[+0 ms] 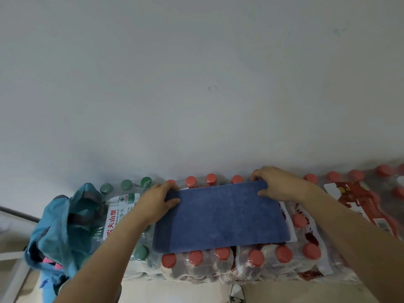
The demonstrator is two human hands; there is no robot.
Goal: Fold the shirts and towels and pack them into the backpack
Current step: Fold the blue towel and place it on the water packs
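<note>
A dark blue towel [220, 217] lies folded flat on shrink-wrapped packs of water bottles. My left hand [157, 200] pinches its far left corner, thumb on top. At the far right corner my right hand [277, 184] grips the cloth, fingers curled over the edge. A light blue backpack [65, 224] slumps at the left beside the packs, its mouth open, with something blue and pink showing low inside it.
Red-capped bottle packs [247, 265] span the middle and right against a bare white wall [196, 84]. A green-capped pack [122, 206] sits between the towel and the backpack. Pale floor shows below, and a shoe tip [237, 291] appears at the bottom edge.
</note>
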